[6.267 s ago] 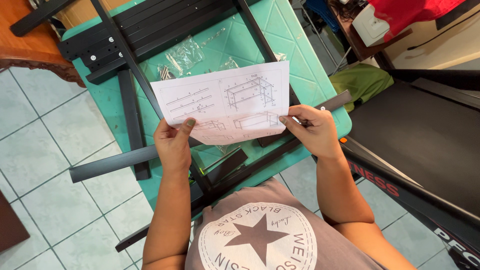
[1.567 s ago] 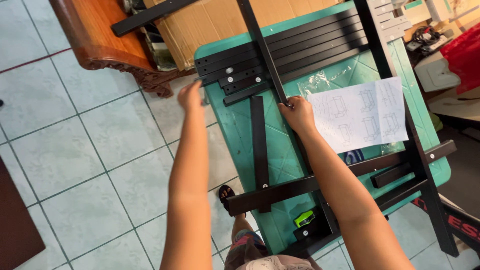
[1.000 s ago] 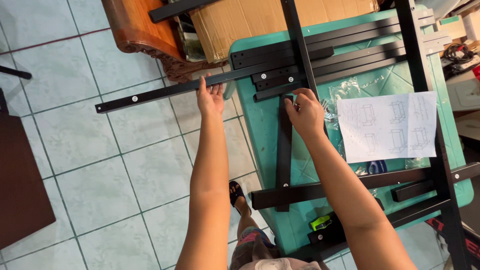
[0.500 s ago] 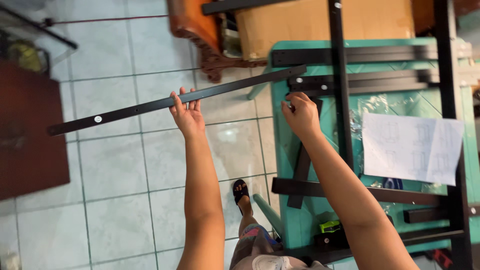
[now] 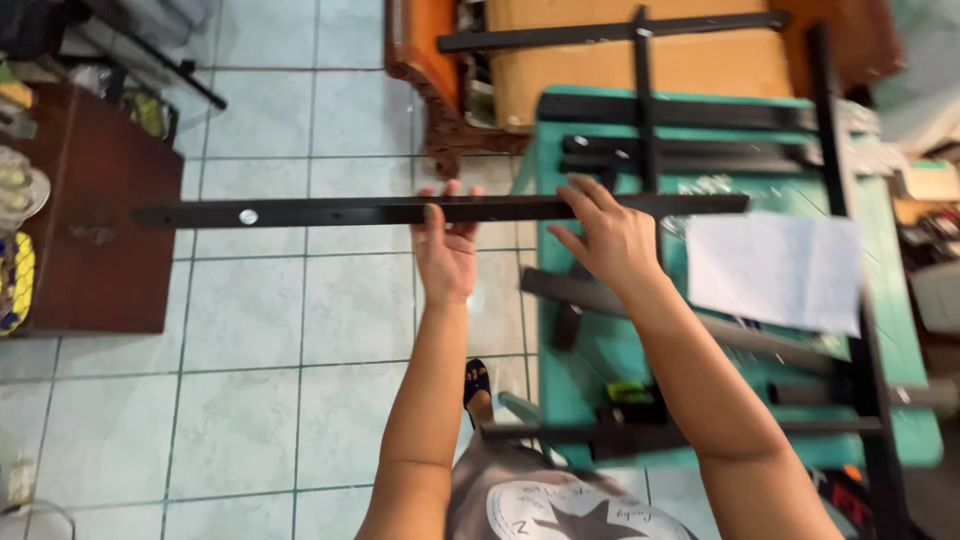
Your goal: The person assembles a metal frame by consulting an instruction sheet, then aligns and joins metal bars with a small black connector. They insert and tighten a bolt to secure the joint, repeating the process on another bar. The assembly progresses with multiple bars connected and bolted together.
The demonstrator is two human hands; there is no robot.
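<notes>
I hold a long flat black metal bar (image 5: 330, 211) level in front of me, above the tiled floor. My left hand (image 5: 446, 250) grips it near its middle, fingers wrapped over the top edge. My right hand (image 5: 612, 236) holds it further right, near the end that hangs over the green table (image 5: 600, 345). The bar's left end has a round hole and reaches out toward a dark wooden cabinet (image 5: 95, 225). A white instruction sheet (image 5: 775, 270) lies on the table to the right of my right hand.
Several more black metal bars and frame pieces (image 5: 690, 150) lie across the green table. A cardboard box (image 5: 640, 65) and an orange wooden chair (image 5: 425, 70) stand behind it. Pale tiles (image 5: 260, 380) cover the floor. My sandalled foot (image 5: 477, 385) shows below.
Both hands put the sheet down, took the long black bar off the table and swung it left and level over the floor. The view has shifted left.
</notes>
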